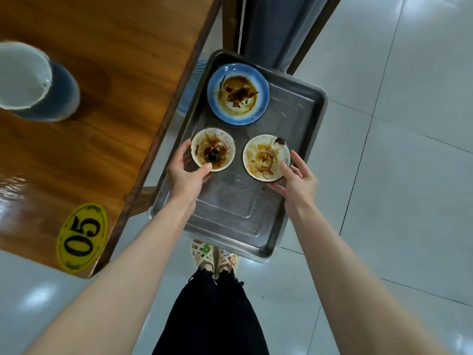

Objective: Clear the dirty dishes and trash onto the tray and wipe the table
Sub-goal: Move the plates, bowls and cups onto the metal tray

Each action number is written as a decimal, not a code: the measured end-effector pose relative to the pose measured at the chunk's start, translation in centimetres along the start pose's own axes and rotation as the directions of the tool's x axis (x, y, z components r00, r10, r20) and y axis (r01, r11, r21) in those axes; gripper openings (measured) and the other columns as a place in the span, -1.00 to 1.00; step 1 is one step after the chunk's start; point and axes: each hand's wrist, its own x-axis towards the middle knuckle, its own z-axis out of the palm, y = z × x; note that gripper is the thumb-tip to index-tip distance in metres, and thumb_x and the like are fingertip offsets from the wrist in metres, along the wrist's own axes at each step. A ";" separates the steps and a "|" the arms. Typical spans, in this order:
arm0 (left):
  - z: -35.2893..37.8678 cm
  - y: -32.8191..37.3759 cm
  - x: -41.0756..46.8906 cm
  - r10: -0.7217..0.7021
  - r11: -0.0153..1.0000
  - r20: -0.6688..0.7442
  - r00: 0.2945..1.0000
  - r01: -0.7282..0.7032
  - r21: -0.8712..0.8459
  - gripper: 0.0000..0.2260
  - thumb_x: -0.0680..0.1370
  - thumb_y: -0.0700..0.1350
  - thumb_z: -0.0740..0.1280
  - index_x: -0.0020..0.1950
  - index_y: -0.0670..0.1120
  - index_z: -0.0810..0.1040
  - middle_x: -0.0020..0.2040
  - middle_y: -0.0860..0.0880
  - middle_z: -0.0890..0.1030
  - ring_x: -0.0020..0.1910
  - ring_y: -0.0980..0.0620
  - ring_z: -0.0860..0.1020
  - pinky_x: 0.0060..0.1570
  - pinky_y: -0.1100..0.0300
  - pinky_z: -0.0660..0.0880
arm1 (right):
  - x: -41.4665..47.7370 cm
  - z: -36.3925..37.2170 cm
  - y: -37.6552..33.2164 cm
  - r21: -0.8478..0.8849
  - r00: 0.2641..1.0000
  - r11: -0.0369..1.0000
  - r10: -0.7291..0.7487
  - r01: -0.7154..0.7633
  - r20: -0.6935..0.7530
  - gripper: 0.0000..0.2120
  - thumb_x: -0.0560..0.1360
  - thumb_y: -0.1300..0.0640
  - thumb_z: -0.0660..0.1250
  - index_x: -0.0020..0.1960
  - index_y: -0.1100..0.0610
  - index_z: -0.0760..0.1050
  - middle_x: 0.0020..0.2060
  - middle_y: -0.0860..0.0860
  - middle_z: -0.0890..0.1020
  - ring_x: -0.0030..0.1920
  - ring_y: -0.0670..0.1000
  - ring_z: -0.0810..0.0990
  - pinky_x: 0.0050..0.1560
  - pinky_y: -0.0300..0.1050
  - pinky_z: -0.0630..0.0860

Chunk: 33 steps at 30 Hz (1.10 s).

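Bowls: small white sauced bowl (213,149) gripped in left hand (185,175), second bowl (263,155) gripped in right hand (298,183).
Set-down: level, gently, on rectangular steel tray (230,213).

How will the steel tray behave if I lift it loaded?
The steel tray probably stays stiff. Its smooth floor may let the blue plate, left bowl and right bowl slide. Dishes crowd its far half, so it may dip there.
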 end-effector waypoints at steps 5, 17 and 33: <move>-1.3 -2.9 1.9 -0.014 0.999 -0.060 0.998 0.013 -0.030 -0.40 0.40 -0.42 0.45 0.29 0.12 0.46 0.23 0.05 0.53 0.24 -0.03 0.50 0.01 0.01 0.61 | 2.2 1.8 3.1 0.010 1.000 1.000 0.026 -0.026 0.010 -0.62 0.51 0.29 0.37 0.31 0.10 0.49 0.03 0.09 0.64 0.06 0.13 0.65 -0.22 0.00 0.67; -2.0 -3.1 3.4 0.062 0.996 -0.077 0.995 -0.066 -0.054 -0.42 0.42 -0.40 0.44 0.32 0.08 0.47 0.22 0.07 0.50 0.26 -0.03 0.49 -0.02 0.06 0.62 | 4.8 6.2 5.1 0.000 0.998 1.000 -0.006 0.006 0.057 -0.64 0.52 0.27 0.36 0.29 0.07 0.51 0.05 0.08 0.65 0.05 0.09 0.65 -0.25 -0.05 0.65; 1.7 -2.5 1.8 0.077 0.996 0.067 0.995 -0.074 -0.045 -0.40 0.43 -0.41 0.43 0.27 0.18 0.46 0.19 0.12 0.54 0.20 0.10 0.52 0.03 0.05 0.61 | 4.5 4.5 2.7 -0.187 0.970 0.956 -0.202 0.225 0.138 -0.62 0.46 0.04 0.45 0.26 0.05 0.54 -0.02 -0.08 0.67 -0.03 -0.08 0.67 -0.11 -0.21 0.60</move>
